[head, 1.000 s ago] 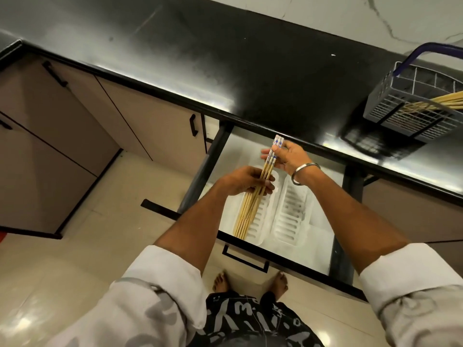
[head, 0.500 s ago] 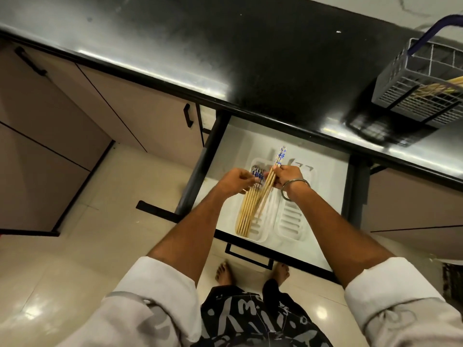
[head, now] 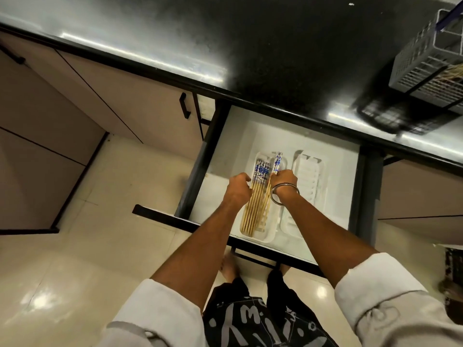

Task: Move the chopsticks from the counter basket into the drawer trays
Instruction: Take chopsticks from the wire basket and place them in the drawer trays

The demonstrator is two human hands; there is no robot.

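Two white trays lie side by side in the open drawer [head: 225, 136]. The left tray [head: 269, 235] holds several wooden chopsticks [head: 253, 209] with blue-and-white patterned tops. My left hand [head: 239, 185] grips this bundle at its left side. My right hand [head: 284, 180], with a metal bangle on the wrist, pinches a few more chopsticks [head: 277, 162] that slant over the left tray. The right tray [head: 309, 176] holds nothing. A grey basket [head: 423, 63] with more chopsticks stands on the black counter at the far right.
The black counter [head: 250, 46] overhangs the back of the drawer. Beige cabinet doors with black handles [head: 185, 106] are to the left. My bare feet stand on the glossy tile floor below the drawer front. A dark object sits at the right edge.
Both hands have come down from in front of the counter edge into the drawer. The bundle now lies flat in the left tray, and a few chopsticks have separated into my right hand.
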